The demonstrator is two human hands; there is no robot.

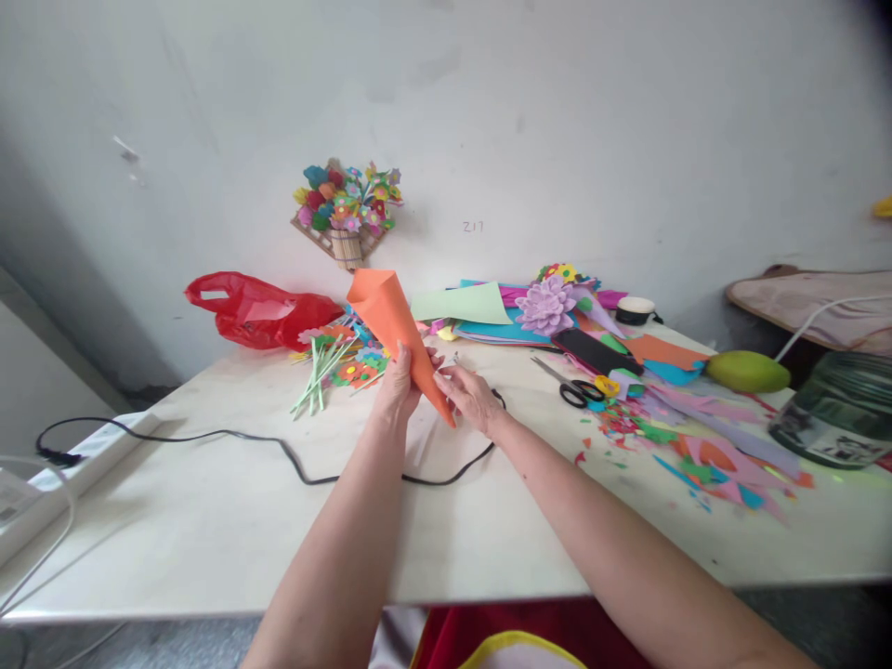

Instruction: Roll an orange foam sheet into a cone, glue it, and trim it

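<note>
An orange paper cone (386,311) is held up over the middle of the table, its wide mouth tilted up to the left and its point down to the right. My left hand (400,386) is closed around its lower half, thumb along the near side. My right hand (470,398) pinches the cone's right edge near the point, with the fingertips partly hidden. A black cord (279,444) runs across the table under my arms and ends behind my right hand. Green paper strips (321,373) and small foam flowers (359,372) lie left of the cone.
A red plastic bag (268,311) and coloured sheets (464,305) lie at the back. To the right are scissors (566,383), a phone (596,353), paper scraps (725,469), a green mango-like fruit (749,372) and a glass jar (836,413). A power strip (104,455) sits left.
</note>
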